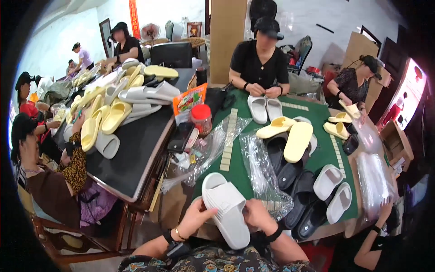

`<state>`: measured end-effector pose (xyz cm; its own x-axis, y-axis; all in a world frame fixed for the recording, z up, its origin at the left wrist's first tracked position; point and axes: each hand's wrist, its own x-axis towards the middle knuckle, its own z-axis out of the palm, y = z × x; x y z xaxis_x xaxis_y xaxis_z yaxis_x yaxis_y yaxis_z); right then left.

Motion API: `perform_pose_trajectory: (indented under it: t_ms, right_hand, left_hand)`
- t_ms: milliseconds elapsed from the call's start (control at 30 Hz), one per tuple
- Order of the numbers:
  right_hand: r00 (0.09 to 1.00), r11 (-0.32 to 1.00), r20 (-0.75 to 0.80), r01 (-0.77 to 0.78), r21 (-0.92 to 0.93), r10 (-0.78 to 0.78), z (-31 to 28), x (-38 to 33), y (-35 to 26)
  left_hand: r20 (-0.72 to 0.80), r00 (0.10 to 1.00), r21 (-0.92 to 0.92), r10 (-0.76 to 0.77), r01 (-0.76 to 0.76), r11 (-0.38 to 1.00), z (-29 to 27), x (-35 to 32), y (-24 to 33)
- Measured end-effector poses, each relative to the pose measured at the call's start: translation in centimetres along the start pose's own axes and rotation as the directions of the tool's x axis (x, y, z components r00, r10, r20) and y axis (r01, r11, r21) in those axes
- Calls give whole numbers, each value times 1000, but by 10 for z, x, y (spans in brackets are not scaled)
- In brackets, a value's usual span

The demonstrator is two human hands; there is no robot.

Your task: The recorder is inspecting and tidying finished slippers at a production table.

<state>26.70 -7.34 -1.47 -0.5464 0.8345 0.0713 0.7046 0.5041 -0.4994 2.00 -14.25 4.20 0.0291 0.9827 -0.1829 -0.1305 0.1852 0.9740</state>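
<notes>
L hand (192,222) angled in, fingers clamped on white slipper (230,218); R hand (260,214) was at its R edge, couldn't tell if fingers gripped. Red-lidded jar (201,120): contents were unclear.

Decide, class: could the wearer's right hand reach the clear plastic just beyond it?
Likely yes: nothing visible blocks the right hand from the clear plastic, though that hand is at the pale slipper.

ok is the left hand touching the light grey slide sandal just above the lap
Touching: the head view shows the left hand with its thumb laid over the edge of the light grey slide sandal.
</notes>
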Motion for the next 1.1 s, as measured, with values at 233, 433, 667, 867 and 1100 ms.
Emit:
perform_pose_trajectory:
  t_ms: [233,433,667,867,1100]
  right_hand:
    - [982,884,82,-191,426,173,4,-31,-1]
    - [911,865,-84,-351,357,404,-44,-41,-21]
    - [860,833,-88,-454,317,503,-34,-45,-14]
    - [885,865,-15,-452,216,466,-22,-42,-18]
    - [880,858,-55,-444,257,472,-21,-35,-25]
  left_hand:
    - [135,989,111,-65,50,992,23,-6,4]
    - [195,981,-72,-19,34,997,10,2,31]
    - [-134,991,155,-5,25,988,-46,26,1]
    - [-42,976,649,213,-135,749,-48,6,-28]
    - [-36,988,633,153,-96,768,-43,5,-24]
